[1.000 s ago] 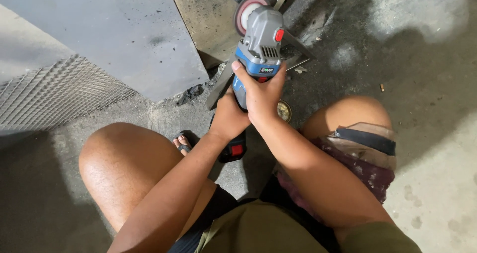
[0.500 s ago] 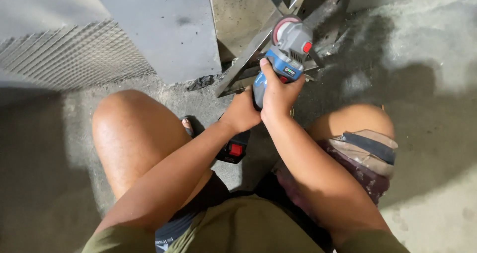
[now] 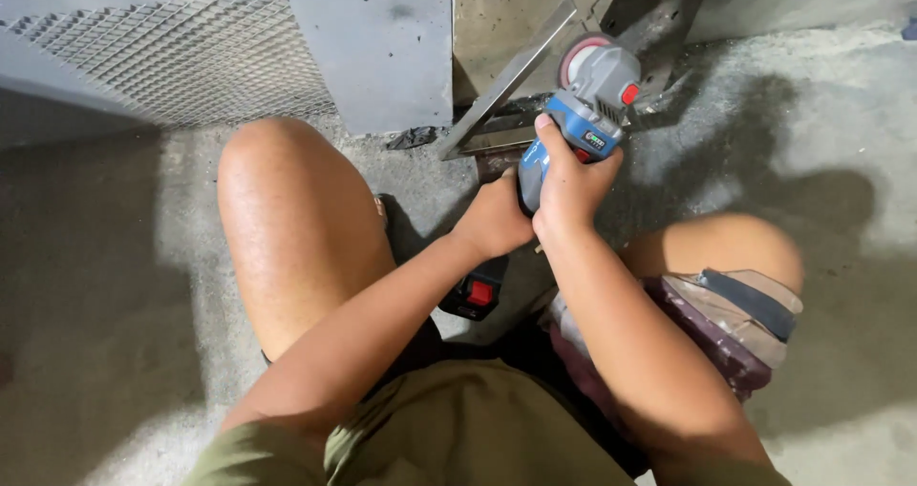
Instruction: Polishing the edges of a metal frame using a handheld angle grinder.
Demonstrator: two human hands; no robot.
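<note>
My right hand [image 3: 571, 176] and left hand [image 3: 494, 221] both clamp the grinder [image 3: 578, 123], its disc [image 3: 577, 56] against the metal bar [image 3: 521, 71].

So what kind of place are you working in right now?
Most likely a metal workshop or fabrication area: a bare concrete floor, grey metal sheets and mesh leaning nearby, and both hands gripping a cordless grinder against a steel frame.
</note>
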